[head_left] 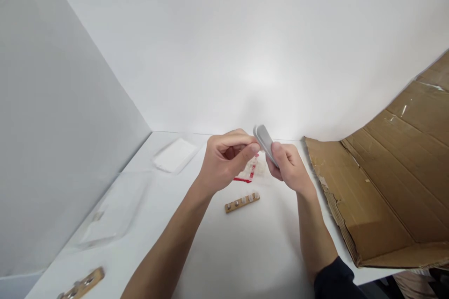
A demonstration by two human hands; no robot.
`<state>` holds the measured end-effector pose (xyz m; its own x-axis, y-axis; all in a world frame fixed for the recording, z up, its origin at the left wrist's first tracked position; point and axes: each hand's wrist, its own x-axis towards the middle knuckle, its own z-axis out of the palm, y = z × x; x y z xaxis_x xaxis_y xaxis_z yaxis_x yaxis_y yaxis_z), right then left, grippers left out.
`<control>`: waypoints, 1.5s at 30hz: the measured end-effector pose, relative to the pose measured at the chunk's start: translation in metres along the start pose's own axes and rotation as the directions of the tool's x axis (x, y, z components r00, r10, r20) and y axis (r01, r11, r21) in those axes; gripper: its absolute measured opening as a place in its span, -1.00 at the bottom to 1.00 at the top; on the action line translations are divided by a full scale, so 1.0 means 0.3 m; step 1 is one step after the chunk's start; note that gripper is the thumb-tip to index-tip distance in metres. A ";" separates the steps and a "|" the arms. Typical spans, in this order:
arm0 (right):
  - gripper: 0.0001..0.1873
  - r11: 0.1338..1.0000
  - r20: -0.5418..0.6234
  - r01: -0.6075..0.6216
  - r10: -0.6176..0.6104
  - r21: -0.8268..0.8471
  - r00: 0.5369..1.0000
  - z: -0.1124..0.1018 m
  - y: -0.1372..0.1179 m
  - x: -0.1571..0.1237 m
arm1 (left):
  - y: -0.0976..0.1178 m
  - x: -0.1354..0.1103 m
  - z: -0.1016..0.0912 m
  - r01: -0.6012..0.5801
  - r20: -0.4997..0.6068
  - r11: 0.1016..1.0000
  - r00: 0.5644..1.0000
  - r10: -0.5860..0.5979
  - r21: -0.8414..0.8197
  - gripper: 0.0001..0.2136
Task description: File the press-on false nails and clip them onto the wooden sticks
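Both hands are raised over the white table [245, 252], working on one small grey oblong device [264, 141]. My right hand [291, 168] wraps round its lower end. My left hand [226, 159] pinches its upper end between thumb and forefinger. Below the hands lies a small clear bag with a red strip [249, 170]. Nearer to me a tan strip [242, 202] holding several round button cells lies flat on the table.
A torn brown cardboard sheet [386, 187] leans along the right side. A white pad in clear wrap [174, 155] lies at the back left, a clear plastic tray [112, 215] at the left, another tan strip [82, 285] at the near-left edge. White walls stand behind and left.
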<state>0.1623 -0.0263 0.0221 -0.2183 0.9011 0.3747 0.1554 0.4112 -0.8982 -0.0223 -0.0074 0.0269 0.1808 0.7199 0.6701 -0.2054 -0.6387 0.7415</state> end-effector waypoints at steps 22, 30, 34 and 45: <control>-0.24 0.997 -0.086 -0.034 0.029 -0.065 0.996 -0.006 -0.050 -0.025 | -0.017 0.002 0.000 0.071 0.096 0.994 0.993 -0.063 -0.084 -0.80; -0.24 0.996 -0.113 -0.061 0.054 -0.060 0.992 -0.011 -0.057 -0.019 | -0.016 0.004 -0.008 0.070 0.091 0.995 0.994 -0.063 -0.075 -0.79; -0.24 0.996 0.070 -0.084 0.085 -0.006 0.994 -0.006 -0.057 -0.020 | -0.023 0.000 -0.007 0.044 0.092 0.997 0.995 -0.038 -0.058 -0.81; -0.25 0.997 0.009 -0.068 0.068 -0.046 0.998 0.006 -0.033 -0.014 | 0.012 -0.021 0.030 -0.184 -0.005 0.910 0.980 0.200 0.373 -0.84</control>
<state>0.1599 -0.0344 0.0290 -0.2159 0.9258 0.3104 0.2136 0.3550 -0.9101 -0.0154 -0.0166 0.0256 0.1309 0.5788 0.8049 0.1384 -0.8146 0.5633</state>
